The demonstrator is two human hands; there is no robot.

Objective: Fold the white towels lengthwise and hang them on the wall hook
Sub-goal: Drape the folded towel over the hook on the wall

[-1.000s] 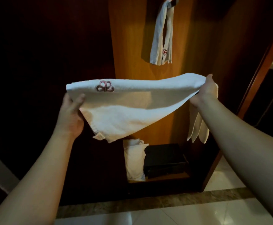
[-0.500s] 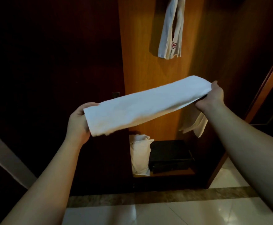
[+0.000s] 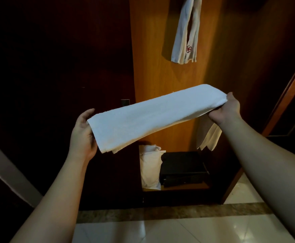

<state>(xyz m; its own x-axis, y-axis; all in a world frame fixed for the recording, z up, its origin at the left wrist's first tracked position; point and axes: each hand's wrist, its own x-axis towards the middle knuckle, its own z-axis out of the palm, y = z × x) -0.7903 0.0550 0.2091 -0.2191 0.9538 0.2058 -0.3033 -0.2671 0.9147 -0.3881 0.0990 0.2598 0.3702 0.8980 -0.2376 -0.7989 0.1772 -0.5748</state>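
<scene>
A white towel (image 3: 153, 116), folded into a long strip, stretches flat between my hands at chest height. My left hand (image 3: 82, 135) grips its near left end, with fingers underneath and the thumb at the edge. My right hand (image 3: 228, 109) grips the far right end, and loose towel corners (image 3: 210, 137) hang below it. Another folded white towel (image 3: 187, 32) with a red emblem hangs high on the lit wooden panel. Its top runs out of the frame, so the hook is hidden.
Below the panel is a low shelf with a white cloth bag (image 3: 150, 167) and a black box (image 3: 183, 167). Dark wooden doors fill the left side. A wooden door frame (image 3: 287, 88) stands at the right. The tiled floor (image 3: 178, 230) is glossy.
The towel went from a draped half-fold showing its emblem to a flat narrow strip. My left hand dropped lower, and the view shifted down so the hanging towel sits higher in frame.
</scene>
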